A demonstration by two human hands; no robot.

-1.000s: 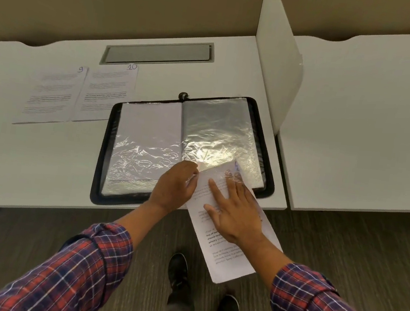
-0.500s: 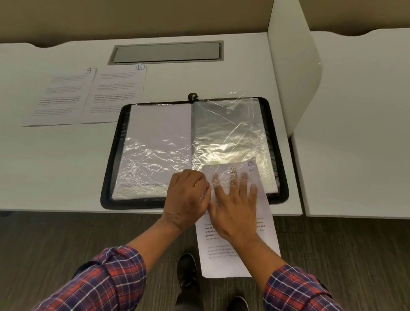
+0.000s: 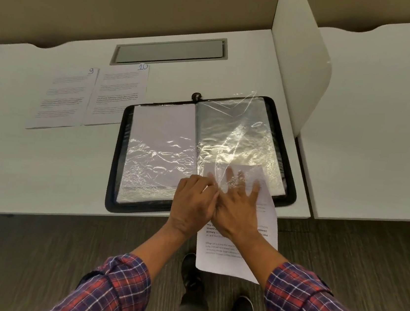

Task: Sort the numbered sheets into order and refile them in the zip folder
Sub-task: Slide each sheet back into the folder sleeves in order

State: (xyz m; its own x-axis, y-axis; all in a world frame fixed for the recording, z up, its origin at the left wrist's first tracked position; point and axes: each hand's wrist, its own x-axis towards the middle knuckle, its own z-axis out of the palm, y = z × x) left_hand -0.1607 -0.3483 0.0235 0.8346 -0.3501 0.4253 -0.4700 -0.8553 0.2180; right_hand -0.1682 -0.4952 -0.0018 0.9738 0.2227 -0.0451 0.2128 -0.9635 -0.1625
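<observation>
Since a second ago the sheet (image 3: 236, 249) has swung from a slant to nearly square with the zip folder (image 3: 115, 160) and slid farther in. Its top edge now lies under the film of the right-hand sleeve (image 3: 239, 139), while its lower half hangs off the desk (image 3: 41, 174) edge. The right hand (image 3: 237, 211) lies flat on the paper, fingers spread wide and straight, their tips under the film. The left hand (image 3: 192, 205) is curled at the sleeve's mouth, apparently pinching the film up, though its fingertips are partly hidden by the other hand. To do this well, keep the mouth lifted and push evenly with all fingers. The film is crinkled and will likely snag a corner, so feed straight up the pocket, not sideways. Sheets 9 (image 3: 63, 101) and 10 (image 3: 118, 93) wait left of the folder (side by side, face up).
</observation>
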